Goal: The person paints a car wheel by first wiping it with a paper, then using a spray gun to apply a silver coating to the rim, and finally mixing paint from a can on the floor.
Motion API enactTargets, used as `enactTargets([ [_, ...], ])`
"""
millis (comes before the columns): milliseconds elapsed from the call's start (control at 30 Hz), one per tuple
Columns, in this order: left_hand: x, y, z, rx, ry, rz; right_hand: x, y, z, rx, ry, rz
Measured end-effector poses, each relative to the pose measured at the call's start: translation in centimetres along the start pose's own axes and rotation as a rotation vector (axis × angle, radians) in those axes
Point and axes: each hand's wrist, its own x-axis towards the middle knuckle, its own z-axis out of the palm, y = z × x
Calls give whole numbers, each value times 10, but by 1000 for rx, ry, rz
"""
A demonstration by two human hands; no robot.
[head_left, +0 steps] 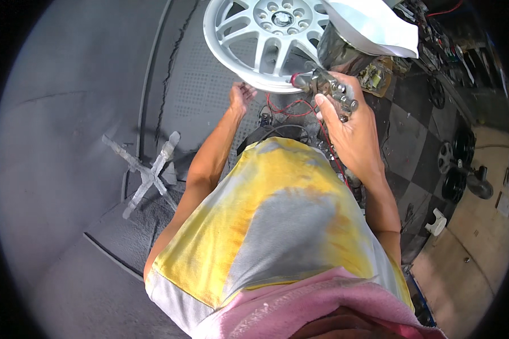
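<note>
Clamping spray gun (325,85) in right hand (352,121), pointed at wheel (281,20), top centre, likely for close aim. Holding left hand (242,98) by its lower edge, perhaps for steadying; cannot tell if gripping.

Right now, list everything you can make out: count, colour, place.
Wheel: one, silver, top centre
Spray gun: one, metallic, in right hand
Cup: one, dark metallic, above gun
Liner: one, white, cup's top
Hose: count unclear, red, below wheel
Stand: one, grey, X-shaped, left
Panel: count unclear, tan, lower right
Shirt: one, yellow-grey, centre
Towel: one, pink, bottom
Left hand: one, bare, by wheel's rim
Right hand: one, bare, gripping gun
</note>
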Motion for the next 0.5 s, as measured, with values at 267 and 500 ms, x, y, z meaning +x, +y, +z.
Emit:
enactTargets([
  [267,-17,-9,14,80,-78,107,10,-6,-20,-48,154,-107],
  [500,-46,-29,39,103,-98,21,11,-9,1,-24,59,-90],
])
